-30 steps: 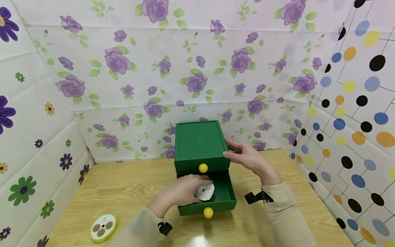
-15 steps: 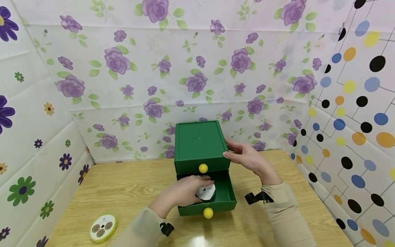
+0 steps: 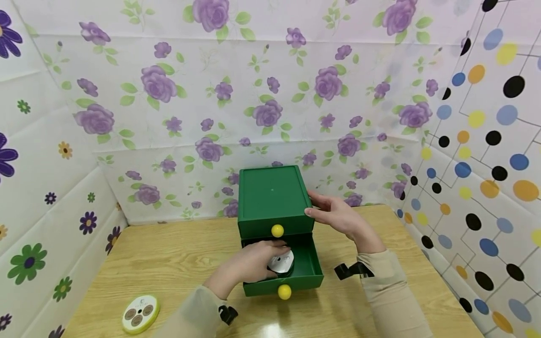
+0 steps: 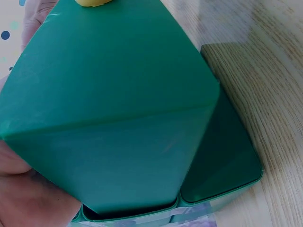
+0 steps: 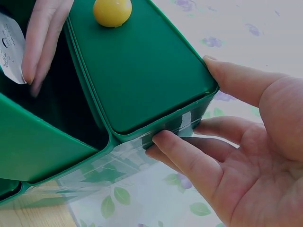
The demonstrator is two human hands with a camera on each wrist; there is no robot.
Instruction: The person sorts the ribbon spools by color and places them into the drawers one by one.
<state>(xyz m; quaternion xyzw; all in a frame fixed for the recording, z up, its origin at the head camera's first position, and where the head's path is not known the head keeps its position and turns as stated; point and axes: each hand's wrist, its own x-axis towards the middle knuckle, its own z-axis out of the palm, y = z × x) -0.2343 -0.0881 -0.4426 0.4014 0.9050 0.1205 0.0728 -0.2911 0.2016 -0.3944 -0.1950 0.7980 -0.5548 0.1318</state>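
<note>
Drawer (image 3: 304, 282) pulled out, roll (image 3: 284, 263) inside — left hand (image 3: 251, 260) curls round the roll, gripping it; right hand (image 3: 337, 217) pinches the cabinet (image 3: 272, 193) by its side, likely to brace it against tugging.

With my left hand (image 3: 251, 260) and the white disc (image 3: 283, 264) crowding the left part of the pulled-out lower drawer (image 3: 304, 283), I have room along its right wall, but the closed upper drawer (image 3: 255, 230) overhangs its back and my right hand (image 3: 338, 217) blocks the right side of the green cabinet (image 3: 272, 195).
</note>
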